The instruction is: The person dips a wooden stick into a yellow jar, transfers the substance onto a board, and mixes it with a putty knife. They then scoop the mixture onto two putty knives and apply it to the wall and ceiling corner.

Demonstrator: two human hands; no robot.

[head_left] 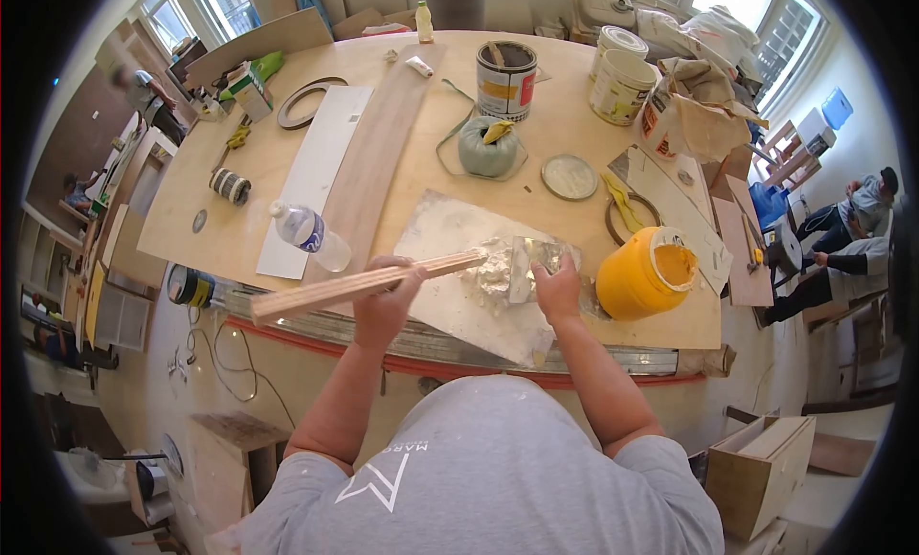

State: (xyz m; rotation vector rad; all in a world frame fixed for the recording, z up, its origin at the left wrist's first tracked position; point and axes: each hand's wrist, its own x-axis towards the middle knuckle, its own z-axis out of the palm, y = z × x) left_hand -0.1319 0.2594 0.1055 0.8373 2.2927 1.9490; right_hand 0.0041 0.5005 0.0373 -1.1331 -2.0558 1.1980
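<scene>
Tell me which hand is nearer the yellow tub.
Right. The right hand, on the metal scraper, is just left of the yellow tub; the left hand, gripping the wooden strip, is farther left.

A can (504, 93), tubs (620, 93) and boards (383, 145) show a workshop.

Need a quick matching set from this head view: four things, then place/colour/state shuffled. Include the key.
1. wooden strip
2. flat scraper
3. tub
4. bottle

A. clear, with a blue label
B. in the left hand
C. yellow-orange, open at the mouth
D. in the right hand

Pairs: 1-B, 2-D, 3-C, 4-A
</scene>
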